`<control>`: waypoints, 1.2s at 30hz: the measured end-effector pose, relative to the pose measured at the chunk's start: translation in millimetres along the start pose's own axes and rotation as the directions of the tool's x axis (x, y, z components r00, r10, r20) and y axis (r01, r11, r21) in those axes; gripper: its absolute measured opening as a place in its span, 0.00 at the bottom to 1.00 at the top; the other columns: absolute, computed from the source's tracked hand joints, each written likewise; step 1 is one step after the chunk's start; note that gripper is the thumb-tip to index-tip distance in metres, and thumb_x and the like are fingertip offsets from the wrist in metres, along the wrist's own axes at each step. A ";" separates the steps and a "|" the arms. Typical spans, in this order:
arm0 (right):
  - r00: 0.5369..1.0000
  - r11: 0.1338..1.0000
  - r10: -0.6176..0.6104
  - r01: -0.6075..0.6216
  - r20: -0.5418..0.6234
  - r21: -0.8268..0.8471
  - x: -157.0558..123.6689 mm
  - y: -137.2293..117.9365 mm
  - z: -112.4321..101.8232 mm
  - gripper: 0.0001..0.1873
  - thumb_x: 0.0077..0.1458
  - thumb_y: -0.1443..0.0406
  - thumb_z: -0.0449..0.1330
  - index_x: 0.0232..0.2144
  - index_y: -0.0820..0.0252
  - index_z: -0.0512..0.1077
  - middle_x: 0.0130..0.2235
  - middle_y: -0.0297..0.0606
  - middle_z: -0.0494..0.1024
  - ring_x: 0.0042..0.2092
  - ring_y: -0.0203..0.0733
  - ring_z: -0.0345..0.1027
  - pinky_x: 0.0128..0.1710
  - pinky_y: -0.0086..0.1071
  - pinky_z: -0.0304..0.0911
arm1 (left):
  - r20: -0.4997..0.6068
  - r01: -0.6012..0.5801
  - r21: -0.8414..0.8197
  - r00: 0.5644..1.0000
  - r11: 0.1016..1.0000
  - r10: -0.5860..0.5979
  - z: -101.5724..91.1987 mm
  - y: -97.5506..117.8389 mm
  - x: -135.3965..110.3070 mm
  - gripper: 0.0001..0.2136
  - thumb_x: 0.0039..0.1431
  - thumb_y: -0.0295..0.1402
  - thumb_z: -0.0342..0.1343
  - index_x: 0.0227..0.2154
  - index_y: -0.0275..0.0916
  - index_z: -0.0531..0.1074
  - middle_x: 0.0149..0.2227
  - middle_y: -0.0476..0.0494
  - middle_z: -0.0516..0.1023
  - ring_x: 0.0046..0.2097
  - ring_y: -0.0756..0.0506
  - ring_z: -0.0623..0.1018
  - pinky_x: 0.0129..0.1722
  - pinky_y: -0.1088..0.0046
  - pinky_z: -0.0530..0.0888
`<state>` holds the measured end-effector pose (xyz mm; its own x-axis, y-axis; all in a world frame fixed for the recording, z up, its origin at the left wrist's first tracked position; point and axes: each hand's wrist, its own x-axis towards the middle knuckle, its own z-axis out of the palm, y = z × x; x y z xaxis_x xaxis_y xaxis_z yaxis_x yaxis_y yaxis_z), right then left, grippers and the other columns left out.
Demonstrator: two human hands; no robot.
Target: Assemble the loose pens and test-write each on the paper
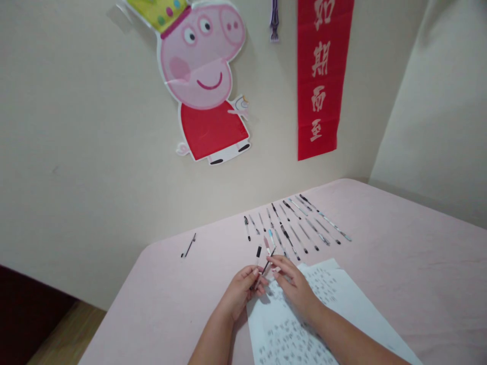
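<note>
Over the upper edge of written paper sheets [319, 291], my left hand [239, 289] is closed on the lower part of a thin dark pen [268, 261]. My right hand [294, 284] pinches the same pen nearer its upper end, so it slants between both hands. Whether it is a whole pen or only its inner part is too small to tell. Just beyond my left fingers shows a black-ended pen [259, 251]; its lower end meets the fingers, and I cannot tell if they hold it.
Several pens [283, 228] lie side by side in rows beyond my hands. A dark pen [189, 245] lies apart at the left of the pink-covered table [171, 304]. A pig cutout [213, 126] and a red banner [319, 76] hang on the wall behind.
</note>
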<state>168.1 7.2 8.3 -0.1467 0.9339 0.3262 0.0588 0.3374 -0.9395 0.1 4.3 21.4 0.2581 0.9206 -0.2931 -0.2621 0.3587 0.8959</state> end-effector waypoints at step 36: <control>0.935 0.978 0.197 -0.168 -0.294 0.121 3.6 -7.3 -14.5 0.30 0.54 0.61 0.48 0.60 0.54 0.58 0.55 0.42 0.66 0.40 0.40 0.67 0.36 0.32 0.65 | -0.030 -0.150 0.956 0.804 0.251 0.594 -24.5 0.8 2.2 0.12 0.61 0.33 0.43 0.38 0.39 0.71 0.37 0.42 0.76 0.40 0.45 0.75 0.40 0.69 0.70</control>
<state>181.5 9.8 17.9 0.1649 0.9748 0.1502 -0.0376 0.1584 -0.9867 -22.3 10.4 13.3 0.0244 0.9579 0.2862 0.7847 -0.1957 0.5882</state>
